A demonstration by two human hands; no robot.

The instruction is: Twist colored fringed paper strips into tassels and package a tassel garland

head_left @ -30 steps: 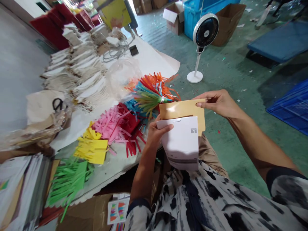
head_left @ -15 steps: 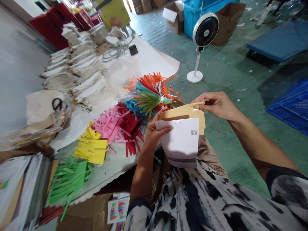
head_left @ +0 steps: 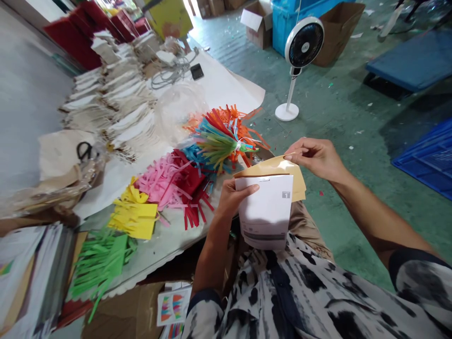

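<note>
My left hand (head_left: 231,197) grips the left edge of a white printed pouch (head_left: 266,214) held upright over my lap, thumb across its front. Behind the pouch sits a tan paper envelope (head_left: 278,168). My right hand (head_left: 316,157) pinches the envelope's top flap near its right corner and bends it forward. Just beyond both hands a tied bundle of multicoloured fringed paper (head_left: 222,136) lies on the table edge.
The table (head_left: 169,240) carries fringed paper in pink (head_left: 162,181), dark red, yellow (head_left: 136,214) and green (head_left: 100,263), stacks of beige bags (head_left: 116,108) and scissors (head_left: 84,151). A white standing fan (head_left: 300,56), cardboard boxes and blue crates (head_left: 427,157) stand on the green floor.
My right hand has moved down and folded the envelope's flap forward over the pouch top. The left hand and pouch shifted slightly right.
</note>
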